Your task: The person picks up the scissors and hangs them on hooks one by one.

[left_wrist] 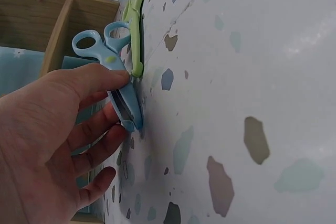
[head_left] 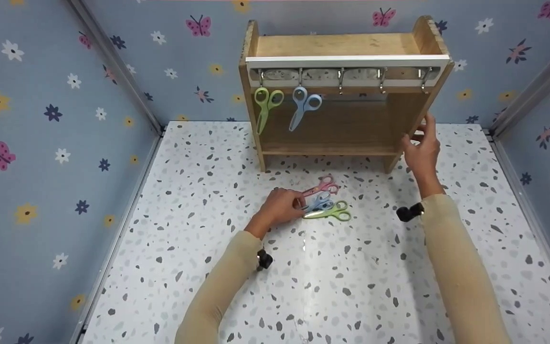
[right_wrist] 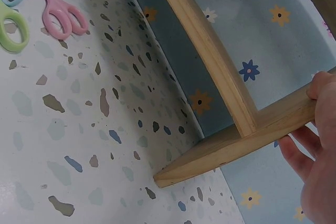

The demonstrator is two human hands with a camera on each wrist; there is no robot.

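Light-blue plastic scissors (left_wrist: 112, 62) sat pinched in the left grip (head_left: 280, 205), open speckled-white table (head_left: 194, 210) to its left; pink scissors (head_left: 319, 188) and green scissors (head_left: 334, 212) crowded its right. Beyond, the right grip (head_left: 423, 150) held a wooden rack (head_left: 332, 148) by its edge.

The blue scissors (left_wrist: 110, 60), which you pinch by the blades, are just lower right of the head view's centre, handles rightward. The wooden rack (head_left: 342, 138) you grip stands upright, upper right of centre.
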